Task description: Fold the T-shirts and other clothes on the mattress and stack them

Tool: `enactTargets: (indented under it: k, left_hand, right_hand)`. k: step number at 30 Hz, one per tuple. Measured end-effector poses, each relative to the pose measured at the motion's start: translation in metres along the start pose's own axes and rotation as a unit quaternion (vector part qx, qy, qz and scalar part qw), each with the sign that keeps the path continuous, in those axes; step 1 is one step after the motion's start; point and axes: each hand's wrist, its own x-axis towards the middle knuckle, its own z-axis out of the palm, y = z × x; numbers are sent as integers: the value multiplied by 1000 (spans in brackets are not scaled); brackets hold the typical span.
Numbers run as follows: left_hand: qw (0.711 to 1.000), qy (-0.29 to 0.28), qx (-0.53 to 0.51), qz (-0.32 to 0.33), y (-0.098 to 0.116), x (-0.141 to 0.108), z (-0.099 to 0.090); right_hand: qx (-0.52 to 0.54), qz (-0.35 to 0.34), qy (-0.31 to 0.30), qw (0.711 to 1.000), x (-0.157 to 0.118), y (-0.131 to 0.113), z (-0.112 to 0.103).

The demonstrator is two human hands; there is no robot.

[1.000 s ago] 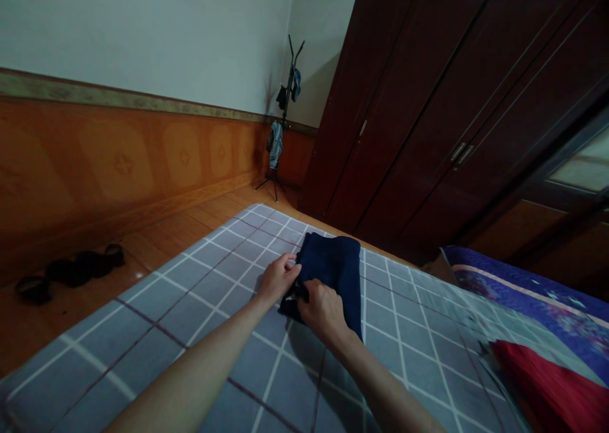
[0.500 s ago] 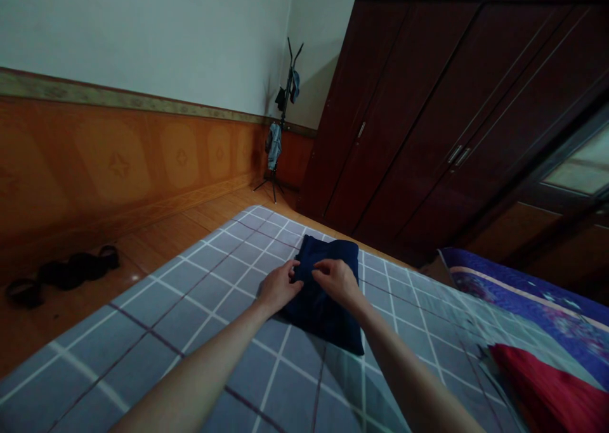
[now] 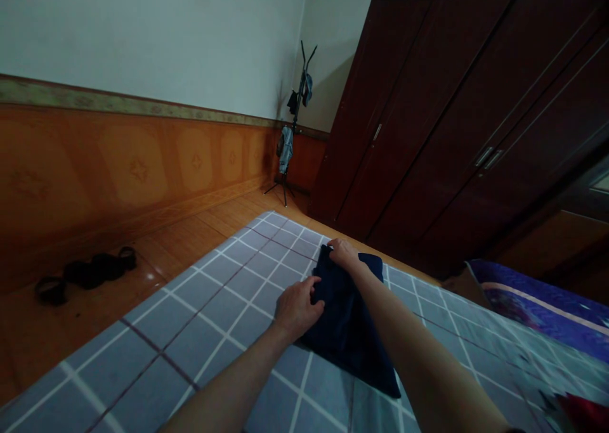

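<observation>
Our right hand (image 3: 343,254) has moved to the far edge of the folded navy-blue cloth (image 3: 345,322), fingers curled, grip unclear; our left hand (image 3: 295,307), fingers parted, apparently empty, lies at its left edge. We now cover two edges, near the far edge of the grey, white-checked bed (image 3: 238,293).

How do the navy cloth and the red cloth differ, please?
The navy cloth lies flat and mostly in view; the red cloth is cut off by the picture's edge. The left hand and right hand are at the navy cloth, while the red cloth lies apart from both. Both cloths are on the bed.
</observation>
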Motion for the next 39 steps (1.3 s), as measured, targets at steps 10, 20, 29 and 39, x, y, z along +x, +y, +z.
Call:
enactTargets:
  k: [10, 20, 29, 39]
  left_hand:
    - [1000, -15, -13, -9, 2, 2, -3]
    - [994, 14, -54, 99, 23, -3, -15]
    - [958, -214, 141, 128, 19, -18, -2]
    - [959, -206, 146, 128, 14, -16, -6]
  right_hand:
    - [-9, -8, 39, 999, 7, -13, 8]
    - [6, -88, 69, 994, -69, 4, -6]
    - [-15, -53, 65, 996, -83, 60, 8]
    - [8, -130, 56, 990, -166, 68, 28]
